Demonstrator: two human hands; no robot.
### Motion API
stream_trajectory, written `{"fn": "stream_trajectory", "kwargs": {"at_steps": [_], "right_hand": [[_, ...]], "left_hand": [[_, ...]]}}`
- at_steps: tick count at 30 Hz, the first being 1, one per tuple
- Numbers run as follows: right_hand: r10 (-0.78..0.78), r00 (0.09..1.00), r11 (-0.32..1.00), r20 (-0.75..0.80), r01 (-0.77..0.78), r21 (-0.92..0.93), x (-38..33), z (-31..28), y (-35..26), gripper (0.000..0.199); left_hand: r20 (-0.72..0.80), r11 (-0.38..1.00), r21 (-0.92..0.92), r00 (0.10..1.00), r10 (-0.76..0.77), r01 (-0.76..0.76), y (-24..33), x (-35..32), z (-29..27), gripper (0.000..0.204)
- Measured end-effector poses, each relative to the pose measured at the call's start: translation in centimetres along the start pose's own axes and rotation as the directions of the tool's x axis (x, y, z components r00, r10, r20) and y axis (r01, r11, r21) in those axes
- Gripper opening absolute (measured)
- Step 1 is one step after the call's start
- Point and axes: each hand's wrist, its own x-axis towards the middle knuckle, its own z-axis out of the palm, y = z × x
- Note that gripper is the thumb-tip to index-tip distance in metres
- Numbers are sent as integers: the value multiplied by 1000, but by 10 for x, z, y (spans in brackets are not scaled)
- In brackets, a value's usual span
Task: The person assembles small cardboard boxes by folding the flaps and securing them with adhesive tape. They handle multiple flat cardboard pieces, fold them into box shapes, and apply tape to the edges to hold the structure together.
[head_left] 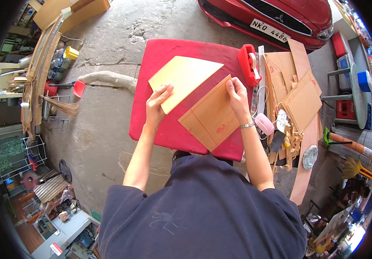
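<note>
Left hand [158,100] pressing flat on a pale yellow card [181,80] near the red worktop's [160,125] centre, right hand [237,94] pinching the top corner of a brown cardboard sheet [212,115] (red-printed) — toward the worktop's near right edge — red tape dispenser [249,64] at the far right corner.

Red-printed cardboard panel [212,115] on red table [168,47]

A pale yellow board [184,80] and a brown cardboard sheet [212,116] with red lines lie on a red mat [168,129].
</note>
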Motion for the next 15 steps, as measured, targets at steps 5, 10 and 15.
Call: {"fn": "stream_trajectory", "kwargs": {"at_steps": [5, 10, 15], "right_hand": [[3, 1000, 999, 30, -1, -40, 3, -1, 5, 27], [-58, 997, 997, 51, 60, -38, 5, 2, 5, 29], [-23, 989, 999, 148, 27, -28, 7, 4, 1, 29]], "left_hand": [[8, 1000, 12, 1000, -8, 8, 0, -13, 8, 43], [-24, 995, 50, 996, -86, 87, 10, -22, 14, 45], [-124, 978, 187, 990, -73, 96, 0, -35, 16, 42]]}}
